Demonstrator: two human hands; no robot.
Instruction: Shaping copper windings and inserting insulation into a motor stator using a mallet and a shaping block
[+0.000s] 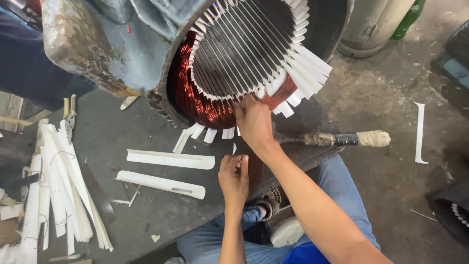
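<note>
My right hand (254,122) is up at the stator (234,63), fingers curled shut and pressed against the lower rim of the copper winding (205,105), where the white paper strips (303,68) stick out of the slots. What exactly the fingertips pinch I cannot tell; they seem to be on a strip end or a wire right at the slot mouth. My left hand (233,178) sits lower, near my knee, fingers closed on something thin and small, too fine to name.

To do this well, I think I should keep the right fingertips low against the copper and push along the slot line, not across it, so the paper does not buckle or tear. The enamel on the wire scratches easily, so pads rather than nails. The left hand should stay close, feeding in line with the right.

Beside the left hand lie two folded paper pieces (166,171) on the grey bench (107,132), further left a sheaf of cut strips (58,181) and snips (69,115). A taped handle (347,139) rests just right of my wrist.
</note>
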